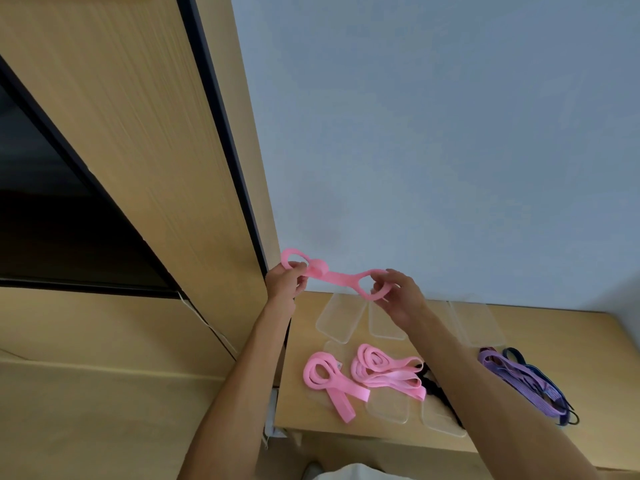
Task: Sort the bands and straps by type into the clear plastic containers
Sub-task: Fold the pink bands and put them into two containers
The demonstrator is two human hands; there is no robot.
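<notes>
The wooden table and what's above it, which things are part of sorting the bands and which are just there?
Part of the job:
- pink stretchy band held up between left hand and right hand
- two pink flat straps on the table
- purple straps
- black strap
- clear plastic containers

Just there:
- light wooden table
- wooden cabinet panel
- pale wall

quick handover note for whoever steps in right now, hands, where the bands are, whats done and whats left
Left hand and right hand each grip an end loop of a pink band, stretched between them above the table.
Two pink straps, a black strap and purple bands lie on the table.
The clear containers in view look empty.
Left: sort everything.
</notes>
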